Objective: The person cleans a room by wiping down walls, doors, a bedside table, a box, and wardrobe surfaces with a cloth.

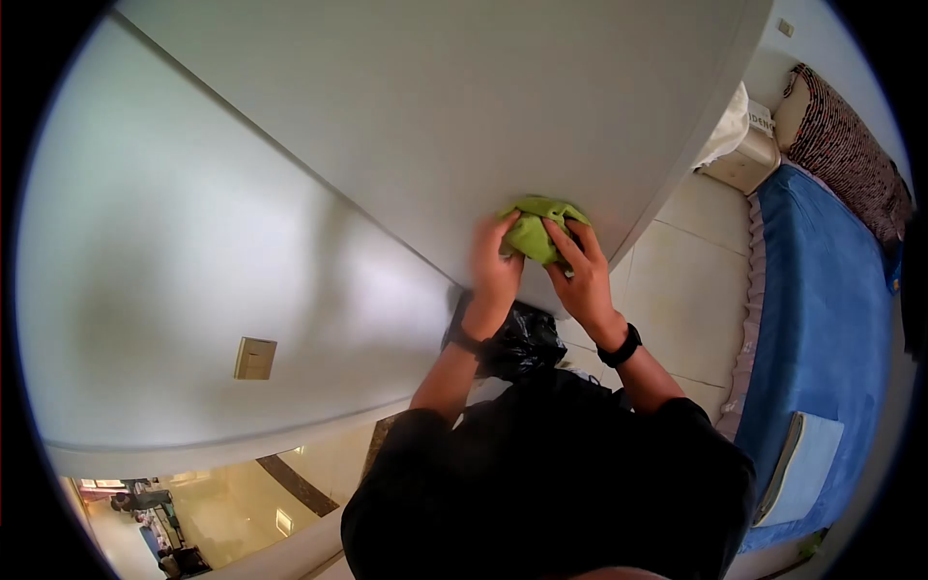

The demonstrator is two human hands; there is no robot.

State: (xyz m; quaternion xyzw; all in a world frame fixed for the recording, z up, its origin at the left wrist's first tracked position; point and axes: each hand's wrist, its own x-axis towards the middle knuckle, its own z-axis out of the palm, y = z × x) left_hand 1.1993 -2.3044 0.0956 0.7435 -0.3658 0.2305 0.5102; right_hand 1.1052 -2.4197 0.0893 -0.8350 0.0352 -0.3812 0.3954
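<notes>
A crumpled green cloth [532,240] is bunched up in front of the pale, smooth side panel [464,116], apparently against it. Around the cloth's left side are the fingers of my left hand [496,259], a little blurred. From the right, my right hand [583,271] grips the same cloth, its fingers bent over the green folds. Both hands are closed on it, and the fingertips are partly hidden in the folds. Each wrist wears a dark band. Below my hands, a black plastic bag [527,338] sits near the floor.
To the right stands a bed with a blue cover [822,319], a patterned pillow [846,159] and a folded light-blue cloth [800,469]. A small bedside cabinet [744,162] is beside it. A switch [255,358] is on the left wall. Tiled floor [691,300] runs between panel and bed.
</notes>
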